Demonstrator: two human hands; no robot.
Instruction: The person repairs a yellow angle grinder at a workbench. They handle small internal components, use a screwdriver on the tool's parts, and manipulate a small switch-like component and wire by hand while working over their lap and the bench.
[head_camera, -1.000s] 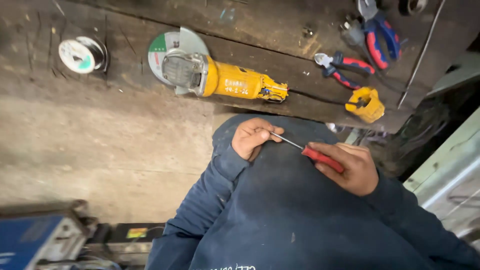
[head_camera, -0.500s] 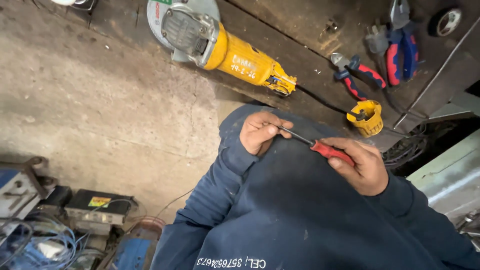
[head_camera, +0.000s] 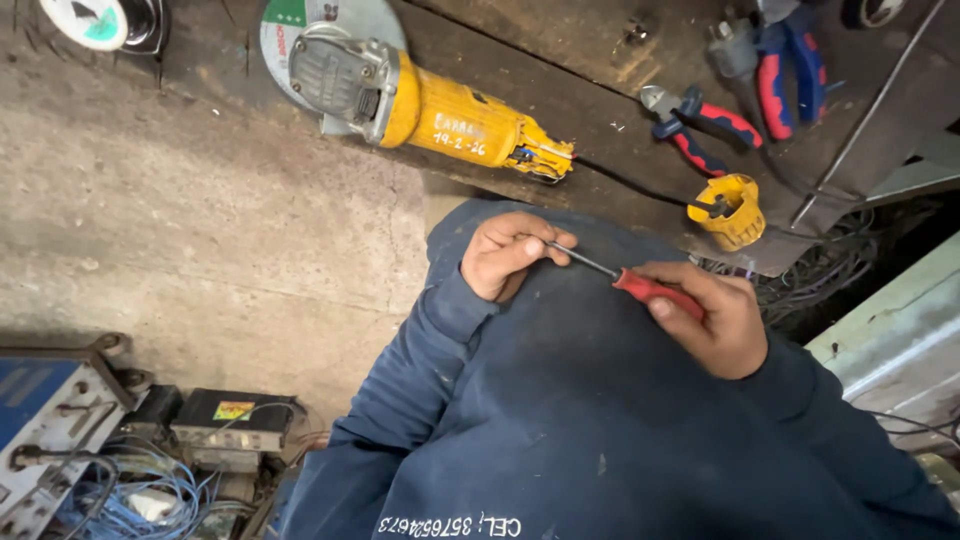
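Observation:
My right hand (head_camera: 712, 325) grips the red handle of a thin screwdriver (head_camera: 640, 285), held in front of my dark blue sweatshirt (head_camera: 600, 430). The metal shaft runs left to my left hand (head_camera: 508, 255), whose fingertips pinch around the tip. Whatever small part sits at the tip is hidden by the fingers. Both hands hover just below the edge of a dark workbench (head_camera: 600, 50).
On the bench lie a yellow angle grinder (head_camera: 440, 115), red-and-blue pliers (head_camera: 692, 128), a second pair (head_camera: 790, 65), a yellow round fitting (head_camera: 735, 210) and a wire spool (head_camera: 100, 20). A blue machine (head_camera: 45, 425), a black box (head_camera: 232, 420) and tangled cables (head_camera: 130, 495) sit on the concrete floor at lower left.
Both hands keep the same hold on the screwdriver. The view has tipped down and shifted a little, so the bench tools sit higher in the picture than a second ago.

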